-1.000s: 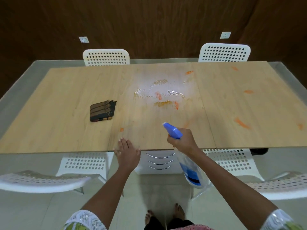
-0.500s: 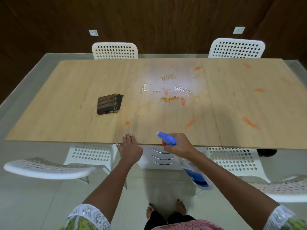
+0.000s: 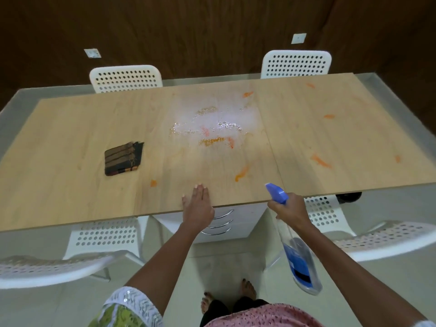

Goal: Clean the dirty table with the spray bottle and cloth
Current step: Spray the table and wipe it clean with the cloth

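Head view, nearest first: the right hand (image 3: 289, 208) has its grip clamped round the neck of the spray bottle (image 3: 299, 256) at about 4 o'clock, off the near edge of the bench (image 3: 70, 185). The blue nozzle points up and away toward the bench; the clear body hangs below the hand. The left hand (image 3: 198, 204) rests flat on the near edge at 6 o'clock, fingers straight, grip apart and holding nothing.

Farther in, an orange smear (image 3: 241, 173) lies dry at 5 o'clock and a small orange spot (image 3: 153, 183) at 7 o'clock. The folded dark cloth (image 3: 122, 159) sits untouched at 9 o'clock. At the centre a wet sprayed patch (image 3: 212, 123) covers several orange marks. More orange streaks (image 3: 320, 160) lie at 3 o'clock, seemingly dry.

Spraying looks to be the step in hand, part done. Next, I judge, the nozzle needs aiming at the dry stains; then the left hand takes the cloth for wiping.
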